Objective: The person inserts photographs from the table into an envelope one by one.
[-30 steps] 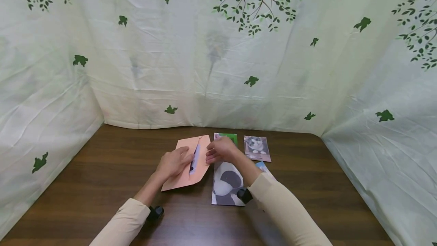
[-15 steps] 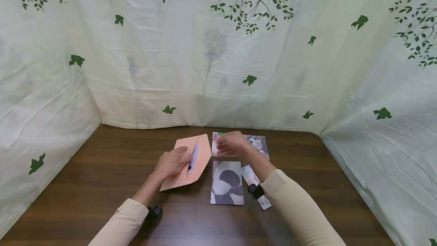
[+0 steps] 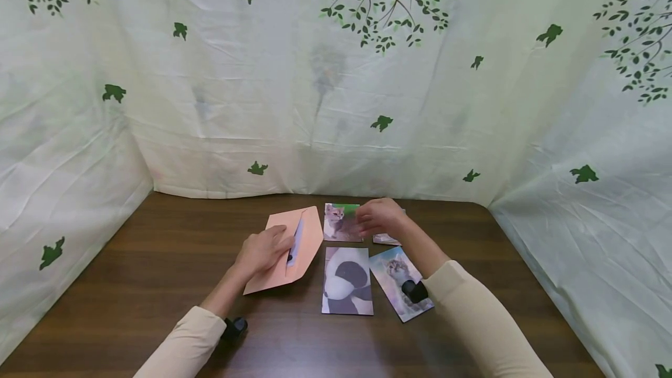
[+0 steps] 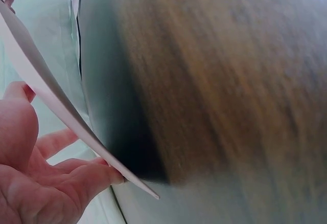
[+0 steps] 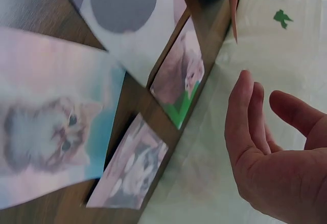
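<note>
My left hand [image 3: 268, 251] holds a peach envelope [image 3: 310, 249] at the left of the cards, its fingers at the slit where a lavender insert [image 3: 296, 244] with a dark spot shows. In the left wrist view the envelope [image 4: 66, 116] appears edge-on, tilted over the wood, with fingertips against it. My right hand [image 3: 380, 216] hovers over the far cards with nothing in its grasp, fingers loosely bent in the right wrist view. Beneath it are a kitten card with green [image 3: 338, 225] and a grey cat card [image 5: 133, 168], partly covered in the head view.
Nearer me lie a grey-and-white picture card [image 3: 346, 282] and, slanted beside it, a blue-pink kitten card [image 3: 396, 276], partly behind the right wrist's camera. The brown wooden table [image 3: 157, 261] ends at a white leaf-patterned curtain [image 3: 226, 133] on the far side and both flanks.
My right hand has moved away from the envelope to the right, over the far cards, uncovering the green kitten card and more of the slanted one. The left hand stays at the envelope.
</note>
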Demonstrator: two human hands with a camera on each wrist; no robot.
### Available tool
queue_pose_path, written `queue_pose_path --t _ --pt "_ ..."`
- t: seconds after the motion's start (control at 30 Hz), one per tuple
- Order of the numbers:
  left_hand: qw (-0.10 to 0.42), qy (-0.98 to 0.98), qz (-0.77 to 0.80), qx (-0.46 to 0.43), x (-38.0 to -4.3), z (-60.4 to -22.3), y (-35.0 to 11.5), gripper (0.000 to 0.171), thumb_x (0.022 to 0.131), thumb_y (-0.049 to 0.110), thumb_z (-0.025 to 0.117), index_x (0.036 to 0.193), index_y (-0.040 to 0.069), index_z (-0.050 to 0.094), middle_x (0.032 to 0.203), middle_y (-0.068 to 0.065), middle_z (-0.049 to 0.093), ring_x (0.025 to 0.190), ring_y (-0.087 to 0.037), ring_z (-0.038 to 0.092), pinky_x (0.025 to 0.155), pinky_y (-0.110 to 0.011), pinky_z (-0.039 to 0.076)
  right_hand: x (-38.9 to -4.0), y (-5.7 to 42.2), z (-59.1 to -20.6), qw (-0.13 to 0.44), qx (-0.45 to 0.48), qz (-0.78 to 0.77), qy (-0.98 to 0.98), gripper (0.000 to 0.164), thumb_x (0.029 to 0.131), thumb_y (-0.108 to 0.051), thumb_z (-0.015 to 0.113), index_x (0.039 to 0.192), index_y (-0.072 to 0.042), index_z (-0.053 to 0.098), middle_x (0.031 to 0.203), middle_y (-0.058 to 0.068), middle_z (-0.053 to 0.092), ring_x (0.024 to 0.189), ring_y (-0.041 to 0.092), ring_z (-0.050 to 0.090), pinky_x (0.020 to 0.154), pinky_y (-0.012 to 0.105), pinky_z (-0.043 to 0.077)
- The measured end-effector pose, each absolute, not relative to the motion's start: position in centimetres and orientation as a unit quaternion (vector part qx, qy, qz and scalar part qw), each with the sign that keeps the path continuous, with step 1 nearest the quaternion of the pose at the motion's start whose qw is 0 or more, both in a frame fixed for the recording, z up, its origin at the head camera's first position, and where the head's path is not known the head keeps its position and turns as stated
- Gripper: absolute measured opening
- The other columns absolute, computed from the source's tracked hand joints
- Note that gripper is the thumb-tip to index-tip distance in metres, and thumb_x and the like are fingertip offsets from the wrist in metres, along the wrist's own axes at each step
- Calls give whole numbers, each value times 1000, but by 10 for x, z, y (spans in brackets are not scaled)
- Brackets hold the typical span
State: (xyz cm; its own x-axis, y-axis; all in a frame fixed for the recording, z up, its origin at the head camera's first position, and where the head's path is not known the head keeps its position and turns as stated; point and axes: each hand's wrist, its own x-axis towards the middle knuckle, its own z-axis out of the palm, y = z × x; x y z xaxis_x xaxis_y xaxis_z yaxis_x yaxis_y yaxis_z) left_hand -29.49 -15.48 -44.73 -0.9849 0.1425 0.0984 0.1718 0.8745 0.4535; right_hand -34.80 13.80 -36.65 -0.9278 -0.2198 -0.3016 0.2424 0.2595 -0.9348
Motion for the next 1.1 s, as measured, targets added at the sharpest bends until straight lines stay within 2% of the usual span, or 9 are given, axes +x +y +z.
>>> queue_pose_path --t 0.17,0.27,0.43,0.53,0.67,0.8,0.87,1.0,1.1 --pt "32 -968 -233 -86 -295 -447 -155 55 102 37 49 143 1 56 139 -23 61 122 -49 60 100 -59 45 -347 154 -363 189 4 -603 775 27 95 -9 62 115 9 65 100 17 68 73 21 69 77 37 61" --pt "31 -969 -231 -87 -295 -446 -155 55 102 37 49 143 1 56 139 -23 61 122 -49 59 101 -59 45 -348 163 -362 186 10 -604 775 28 97 -9 61 118 10 64 100 17 68 75 22 70 79 38 61" --pt "26 -969 -230 -86 -294 -446 -154 55 103 37 50 143 1 55 140 -23 61 122 -49 59 101 -60 44 -351 179 -361 187 24 -600 778 39 100 -12 57 131 12 57 124 27 63 84 23 69 93 42 57" --pt "25 -969 -229 -85 -295 -446 -154 55 103 37 50 143 1 55 139 -23 61 122 -50 59 101 -60 44 -353 189 -360 193 42 -605 772 45 102 -15 55 140 10 50 138 30 54 100 29 68 102 46 52" --pt "26 -969 -230 -86 -295 -446 -154 55 103 37 50 143 1 56 138 -24 61 122 -50 59 101 -60 44 -354 203 -361 194 68 -611 765 50 103 -18 53 145 8 43 147 29 49 124 39 59 110 47 46" --pt "29 -968 -233 -88 -294 -447 -153 54 103 37 50 142 0 56 138 -24 62 122 -50 60 101 -60 45 -356 217 -361 193 86 -612 763 51 104 -18 52 146 8 42 145 26 51 113 31 63 110 45 46" --pt "30 -968 -233 -89 -294 -447 -153 54 103 37 50 142 0 56 137 -24 62 121 -49 60 101 -59 45 -355 224 -363 187 94 -613 762 50 104 -18 53 145 8 45 137 23 56 101 23 65 108 44 48" --pt "31 -967 -239 -85 -295 -448 -153 54 102 37 51 142 0 56 137 -24 62 121 -49 60 100 -59 45 -355 234 -366 175 106 -620 757 45 103 -16 53 141 8 50 117 13 64 92 20 66 107 44 48" --pt "27 -966 -245 -76 -296 -448 -153 55 102 38 50 143 2 56 138 -23 62 123 -49 59 101 -59 45 -355 240 -370 171 118 -622 755 43 103 -16 53 140 7 53 112 11 64 89 19 66 106 43 49"
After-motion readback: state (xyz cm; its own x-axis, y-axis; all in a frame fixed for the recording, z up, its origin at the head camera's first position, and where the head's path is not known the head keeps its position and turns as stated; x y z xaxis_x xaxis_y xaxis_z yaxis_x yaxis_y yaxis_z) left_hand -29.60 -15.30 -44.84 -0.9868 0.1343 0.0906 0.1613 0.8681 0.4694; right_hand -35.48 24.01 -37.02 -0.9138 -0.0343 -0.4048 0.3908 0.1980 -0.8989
